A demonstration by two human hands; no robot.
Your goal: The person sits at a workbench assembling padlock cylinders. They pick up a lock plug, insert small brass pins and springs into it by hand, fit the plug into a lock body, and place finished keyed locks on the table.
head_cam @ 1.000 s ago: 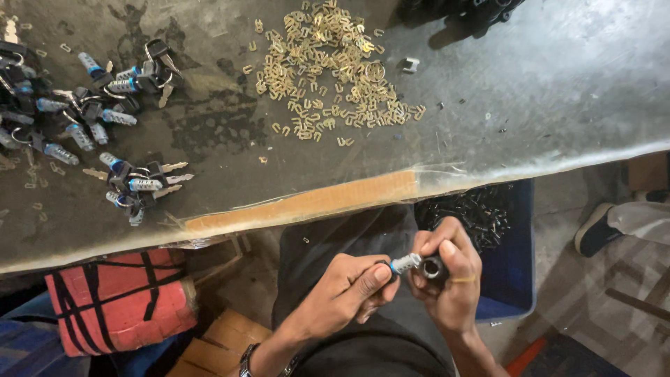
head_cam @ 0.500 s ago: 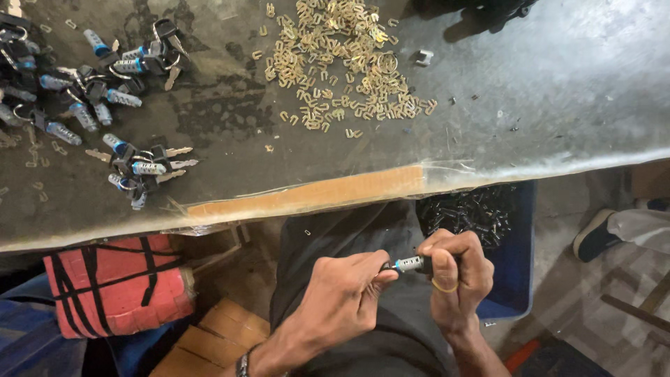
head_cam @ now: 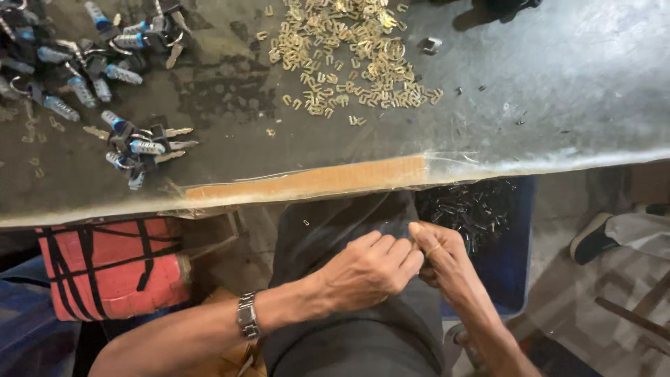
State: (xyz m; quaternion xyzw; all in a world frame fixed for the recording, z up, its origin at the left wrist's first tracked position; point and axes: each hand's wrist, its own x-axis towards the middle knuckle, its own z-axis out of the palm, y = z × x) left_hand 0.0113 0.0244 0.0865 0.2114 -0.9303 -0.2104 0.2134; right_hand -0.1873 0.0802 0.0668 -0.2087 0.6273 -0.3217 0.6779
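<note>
Dim indoor light; glare on table point(head_cam: 572, 84) top right; slight blur, edges bent.

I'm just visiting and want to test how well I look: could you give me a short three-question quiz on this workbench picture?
1. True or false: the left hand and right hand are touching each other over the lap.
2. Which lies nearest the table's front edge? A) the heap of small brass clips B) the small cluster of keys C) the little grey block
3. What colour is the bin of dark parts beside the person's knee?

Key: 1 true; 2 B; 3 blue. Whatever the fingers pinch is hidden.
</note>
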